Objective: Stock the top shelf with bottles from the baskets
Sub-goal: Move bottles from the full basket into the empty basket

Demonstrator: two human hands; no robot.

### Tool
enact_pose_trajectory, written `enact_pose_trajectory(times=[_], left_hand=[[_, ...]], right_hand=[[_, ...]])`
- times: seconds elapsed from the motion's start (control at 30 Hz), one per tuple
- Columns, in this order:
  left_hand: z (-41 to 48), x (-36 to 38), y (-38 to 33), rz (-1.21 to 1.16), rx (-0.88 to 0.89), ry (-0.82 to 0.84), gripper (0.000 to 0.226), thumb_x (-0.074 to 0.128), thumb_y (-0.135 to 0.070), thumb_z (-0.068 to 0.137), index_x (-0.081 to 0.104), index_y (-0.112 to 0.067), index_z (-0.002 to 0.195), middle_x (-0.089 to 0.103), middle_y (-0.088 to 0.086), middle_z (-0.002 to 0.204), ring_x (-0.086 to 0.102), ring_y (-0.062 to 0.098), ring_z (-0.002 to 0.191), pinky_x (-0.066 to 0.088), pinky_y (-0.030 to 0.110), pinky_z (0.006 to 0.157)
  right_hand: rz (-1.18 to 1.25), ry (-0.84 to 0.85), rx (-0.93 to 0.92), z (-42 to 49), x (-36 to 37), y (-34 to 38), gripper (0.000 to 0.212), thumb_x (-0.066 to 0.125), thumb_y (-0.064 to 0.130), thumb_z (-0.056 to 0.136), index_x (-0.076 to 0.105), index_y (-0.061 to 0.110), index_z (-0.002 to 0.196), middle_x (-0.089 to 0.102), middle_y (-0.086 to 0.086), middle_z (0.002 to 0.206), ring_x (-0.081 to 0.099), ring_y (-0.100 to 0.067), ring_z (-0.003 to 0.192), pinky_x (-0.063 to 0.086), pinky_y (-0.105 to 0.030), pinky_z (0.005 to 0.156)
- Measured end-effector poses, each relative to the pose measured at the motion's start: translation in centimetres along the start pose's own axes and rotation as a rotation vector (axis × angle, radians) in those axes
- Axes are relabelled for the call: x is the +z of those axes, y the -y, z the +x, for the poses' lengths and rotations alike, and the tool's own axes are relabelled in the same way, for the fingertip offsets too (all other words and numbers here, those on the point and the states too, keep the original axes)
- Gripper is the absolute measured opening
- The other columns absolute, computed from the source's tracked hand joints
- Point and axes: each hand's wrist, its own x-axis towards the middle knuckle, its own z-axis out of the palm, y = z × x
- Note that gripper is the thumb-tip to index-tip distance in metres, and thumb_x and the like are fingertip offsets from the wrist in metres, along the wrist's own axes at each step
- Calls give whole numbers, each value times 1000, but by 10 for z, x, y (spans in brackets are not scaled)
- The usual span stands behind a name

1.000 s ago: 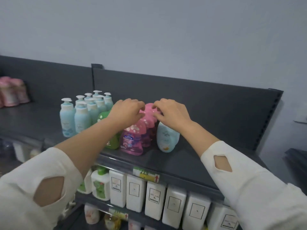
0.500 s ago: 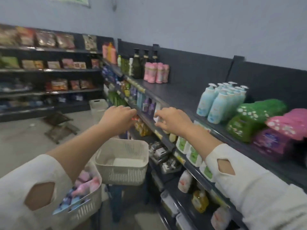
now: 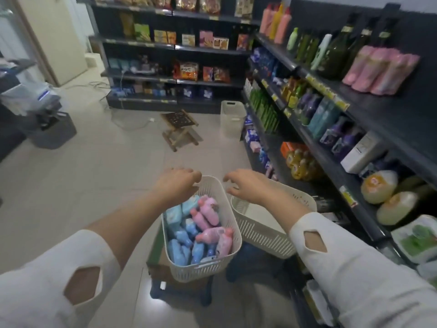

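Pink and blue bottles (image 3: 201, 229) lie heaped in a white basket (image 3: 237, 235), with a second basket (image 3: 262, 235) just beside it on the right near the dark shelving (image 3: 387, 119); bare tiled floor (image 3: 94, 174) opens wide on the left. Half a second ago both hands were up by the shelf edge. Now the left hand (image 3: 176, 185) hovers over the full basket's far rim and the right hand (image 3: 246, 185) over the second basket, both empty with fingers loosely spread, the bottles just below the left one.
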Motion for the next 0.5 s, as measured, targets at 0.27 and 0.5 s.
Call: enact_pose_trajectory(times=[0.27,0.5], left_hand=[[43,98,69,-38,-175,283,36,48,-34,93,46,-28,128,52,1,130,48,23,121,38,32,94],[68,178,105,-102,-236,415,38,48,-35,93,45,-28,131,50,1,132,46,24,121,37,35,95]], right_hand=[[80,211,-62,130,84,-12,37,55,32,88,54,25,125,58,-7,124,54,-27,114,48,-41,91],[168,358,-20,214,160,-14,39,57,27,87,56,15,124,60,-11,120,57,-30,110,49,-40,90]])
